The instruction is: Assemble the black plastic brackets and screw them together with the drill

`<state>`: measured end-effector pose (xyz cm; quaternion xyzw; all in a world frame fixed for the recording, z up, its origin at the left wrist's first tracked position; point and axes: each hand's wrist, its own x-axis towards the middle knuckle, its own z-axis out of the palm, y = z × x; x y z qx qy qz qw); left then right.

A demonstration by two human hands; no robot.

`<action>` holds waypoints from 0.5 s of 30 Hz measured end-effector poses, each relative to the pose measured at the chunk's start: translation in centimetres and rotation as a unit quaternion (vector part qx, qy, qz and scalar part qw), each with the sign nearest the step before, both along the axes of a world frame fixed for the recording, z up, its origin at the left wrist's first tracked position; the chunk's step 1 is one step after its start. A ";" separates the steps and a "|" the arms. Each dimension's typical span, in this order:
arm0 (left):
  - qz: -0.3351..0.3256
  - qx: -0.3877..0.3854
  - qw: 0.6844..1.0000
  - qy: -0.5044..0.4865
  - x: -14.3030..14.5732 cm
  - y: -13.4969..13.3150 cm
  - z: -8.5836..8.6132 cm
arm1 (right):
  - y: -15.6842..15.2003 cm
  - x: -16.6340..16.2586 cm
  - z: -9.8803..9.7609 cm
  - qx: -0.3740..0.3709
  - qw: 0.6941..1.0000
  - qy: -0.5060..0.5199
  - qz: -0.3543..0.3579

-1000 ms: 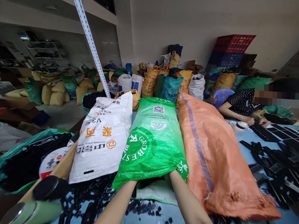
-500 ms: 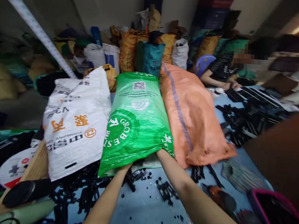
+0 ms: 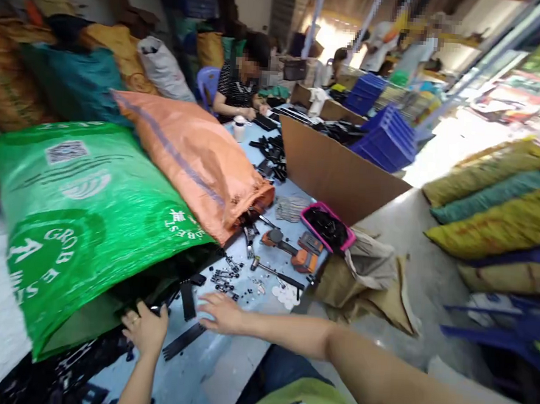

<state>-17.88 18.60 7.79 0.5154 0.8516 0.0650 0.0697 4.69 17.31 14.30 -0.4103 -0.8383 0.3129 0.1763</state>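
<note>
My left hand (image 3: 147,330) is at the open mouth of a green printed woven sack (image 3: 90,215), its fingers apart and holding nothing that I can see. Dark parts show inside the sack's mouth. To its right, my right hand (image 3: 221,313) reaches over the blue table (image 3: 223,370) with fingers stretched out. Close to its fingertips lie a black flat strip (image 3: 183,342) and a shorter black piece (image 3: 189,300). Loose black parts (image 3: 72,360) are heaped below the sack's mouth.
An orange sack (image 3: 199,155) lies beside the green one. Further right are a hammer (image 3: 277,274), an orange power tool (image 3: 306,253), a pink-rimmed tray (image 3: 350,238) and a cardboard sheet (image 3: 331,169). A person (image 3: 238,81) sits working across the table.
The view has swung to the right. Both hands, earlier hidden inside or under the green sack's mouth, now show; the right one has come away to the table. The sack's mouth now gapes.
</note>
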 end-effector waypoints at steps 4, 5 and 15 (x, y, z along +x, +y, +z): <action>-0.083 0.087 0.992 -0.048 5.8 -6.1 -1.2 | -15.6 11.1 -1.1 -0.141 0.983 -0.027 -0.111; -0.114 0.093 0.987 -0.068 7.5 -7.7 -1.3 | -19.0 13.4 -1.3 -0.205 0.962 -0.053 -0.173; -0.373 0.039 0.888 -0.267 21.7 -20.3 2.3 | -28.9 30.4 -5.4 -0.373 0.787 -0.187 -0.455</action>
